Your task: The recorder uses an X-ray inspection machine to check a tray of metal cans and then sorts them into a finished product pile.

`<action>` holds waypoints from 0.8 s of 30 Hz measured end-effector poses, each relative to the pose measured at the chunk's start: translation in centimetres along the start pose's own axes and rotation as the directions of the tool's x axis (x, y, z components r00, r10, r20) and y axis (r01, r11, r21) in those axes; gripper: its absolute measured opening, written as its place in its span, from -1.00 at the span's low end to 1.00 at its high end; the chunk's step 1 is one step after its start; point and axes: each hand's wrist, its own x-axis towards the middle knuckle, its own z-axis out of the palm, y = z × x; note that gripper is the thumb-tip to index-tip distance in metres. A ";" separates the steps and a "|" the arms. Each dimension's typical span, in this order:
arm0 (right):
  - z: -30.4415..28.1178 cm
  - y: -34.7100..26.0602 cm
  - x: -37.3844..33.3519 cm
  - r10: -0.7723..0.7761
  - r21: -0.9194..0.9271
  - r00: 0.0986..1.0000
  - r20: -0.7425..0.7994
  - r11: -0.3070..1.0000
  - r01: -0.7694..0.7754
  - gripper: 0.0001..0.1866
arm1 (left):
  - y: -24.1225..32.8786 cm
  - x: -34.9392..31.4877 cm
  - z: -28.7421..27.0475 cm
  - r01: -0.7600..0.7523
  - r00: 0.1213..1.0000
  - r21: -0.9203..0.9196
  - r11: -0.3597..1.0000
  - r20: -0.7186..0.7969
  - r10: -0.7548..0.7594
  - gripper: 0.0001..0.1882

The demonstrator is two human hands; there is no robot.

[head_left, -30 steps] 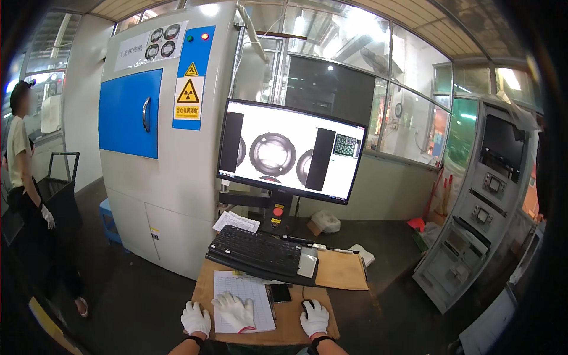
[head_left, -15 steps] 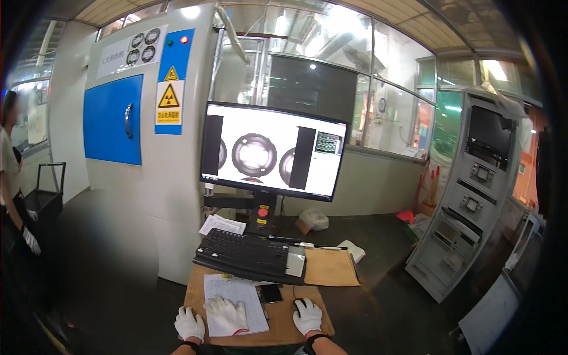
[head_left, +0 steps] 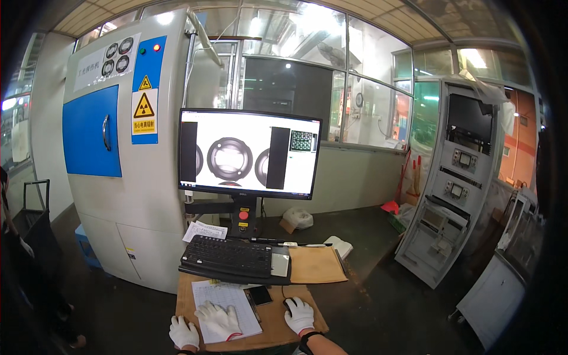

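My right hand [head_left: 299, 315], in a white knit glove, rests over a black computer mouse [head_left: 288, 304] on the right side of a small wooden desk [head_left: 278, 338]. My left hand [head_left: 184, 332], gloved too, lies on the desk's left edge with its fingers out and holds nothing. Between them a loose white glove [head_left: 219, 320] lies flat on printed table sheets [head_left: 251, 328]. A dark phone [head_left: 259, 295] is beside the sheets. Above stands a monitor [head_left: 248, 155] showing grey ring-shaped parts on white.
A black keyboard [head_left: 226, 254] and a brown folder [head_left: 318, 264] sit on a raised tray behind the sheets. At left is a large grey cabinet with a blue door [head_left: 92, 133]. A grey equipment rack [head_left: 452, 189] stands at right; a dark cart [head_left: 32, 210] is far left.
The view has turned slightly, so the scene sits farther left and the person at far left is mostly out of sight. Both my hands keep their places on the desk and mouse.
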 end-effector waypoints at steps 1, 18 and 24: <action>0.0 0.0 0.0 0.015 -0.009 1.000 0.004 1.000 -0.015 -0.52 | 0.1 -0.1 -0.2 -0.007 1.000 -0.002 1.000 -0.005 0.007 -0.53; -0.6 -0.2 0.1 0.001 -0.041 1.000 -0.010 0.999 -0.001 -0.49 | -0.1 -0.1 0.2 -0.009 1.000 -0.004 1.000 0.007 0.009 -0.51; -0.7 -0.2 -0.1 0.005 -0.035 0.999 -0.031 0.999 -0.006 -0.49 | 0.4 -0.2 -0.7 -0.035 0.999 0.005 0.999 -0.028 0.035 -0.53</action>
